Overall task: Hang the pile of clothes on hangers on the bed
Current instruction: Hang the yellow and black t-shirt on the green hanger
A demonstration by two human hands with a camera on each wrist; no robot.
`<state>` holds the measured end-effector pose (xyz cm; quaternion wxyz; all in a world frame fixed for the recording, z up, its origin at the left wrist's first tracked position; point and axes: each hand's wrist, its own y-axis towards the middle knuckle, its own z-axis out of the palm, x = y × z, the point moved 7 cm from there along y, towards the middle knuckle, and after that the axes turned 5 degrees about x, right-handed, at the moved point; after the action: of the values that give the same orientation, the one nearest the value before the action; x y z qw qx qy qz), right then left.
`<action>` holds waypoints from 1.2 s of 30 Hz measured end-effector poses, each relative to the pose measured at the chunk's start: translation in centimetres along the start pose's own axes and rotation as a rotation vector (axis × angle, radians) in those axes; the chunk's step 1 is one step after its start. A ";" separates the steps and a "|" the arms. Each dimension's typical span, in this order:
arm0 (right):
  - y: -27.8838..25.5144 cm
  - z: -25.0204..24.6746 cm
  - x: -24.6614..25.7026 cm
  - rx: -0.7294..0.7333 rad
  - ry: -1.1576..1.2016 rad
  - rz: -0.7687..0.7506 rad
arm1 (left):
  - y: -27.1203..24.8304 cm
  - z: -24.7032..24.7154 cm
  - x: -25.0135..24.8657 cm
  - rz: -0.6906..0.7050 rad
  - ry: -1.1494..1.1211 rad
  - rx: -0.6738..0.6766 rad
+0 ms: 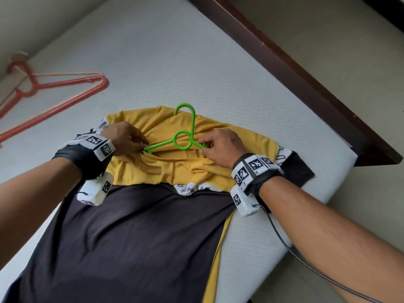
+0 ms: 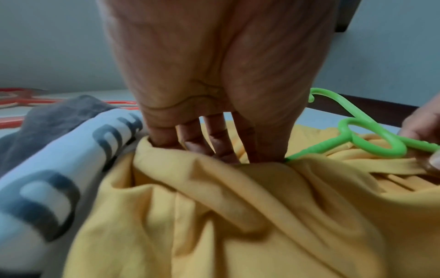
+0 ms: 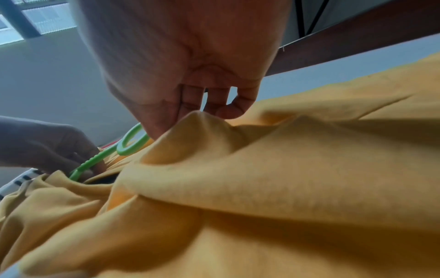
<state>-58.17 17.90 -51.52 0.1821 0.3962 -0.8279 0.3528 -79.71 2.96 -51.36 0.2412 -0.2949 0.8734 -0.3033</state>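
Note:
A shirt with a yellow top (image 1: 175, 169), a dark body (image 1: 135, 237) and white lettered bands lies flat on the mattress (image 1: 175, 51). A green hanger (image 1: 184, 139) rests on the bunched yellow neck area, hook pointing away from me. Its left arm disappears under the yellow fabric (image 2: 214, 206). My left hand (image 1: 145, 145) pinches the yellow fabric there, fingertips (image 2: 223, 150) tucked into the fold. My right hand (image 1: 202, 148) pinches the hanger's right arm at the fabric edge; its fingertips are partly hidden behind a yellow fold (image 3: 195, 120) in the right wrist view.
Red hangers (image 1: 65, 92) lie on the mattress at the far left. A dark wooden bed frame (image 1: 284, 68) runs along the right side, with floor beyond it. A cable (image 1: 290, 248) trails from my right wrist over the mattress edge.

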 end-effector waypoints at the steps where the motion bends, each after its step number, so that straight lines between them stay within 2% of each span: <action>1: 0.0 0.1 -0.1 -0.001 0.005 0.006 | 0.3 0.0 0.0 0.000 0.018 0.001; 11: -1.1 1.7 -0.8 -0.067 0.073 0.051 | 1.0 1.8 -1.1 0.154 0.294 0.089; 14: -1.7 1.9 -0.8 -0.116 0.046 0.039 | 1.0 2.3 -1.2 0.162 0.319 0.114; 17: -2.7 2.0 -0.5 -0.203 0.007 -0.005 | 1.1 2.6 -1.0 0.159 0.309 0.108; 23: -3.9 3.8 -1.2 -0.201 0.042 0.005 | 1.1 3.3 -1.1 0.186 0.295 0.039; 26: -4.8 4.7 -1.1 -0.260 0.018 -0.013 | 1.0 3.7 -1.2 0.191 0.341 0.041; 31: -5.4 5.0 -1.8 -0.323 0.109 0.081 | 0.5 4.1 -1.7 0.223 0.476 0.050; 34: -5.6 5.1 -2.2 -0.343 0.182 0.133 | 0.0 3.8 -1.9 0.282 0.368 -0.016; 36: -5.6 5.2 -2.5 -0.344 0.213 0.162 | -0.2 2.9 -1.6 0.238 0.191 -0.059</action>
<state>-52.34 12.98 -54.01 0.3047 0.2519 -0.8811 0.2595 -76.79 2.73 -52.84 0.1823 -0.1660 0.9298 -0.2734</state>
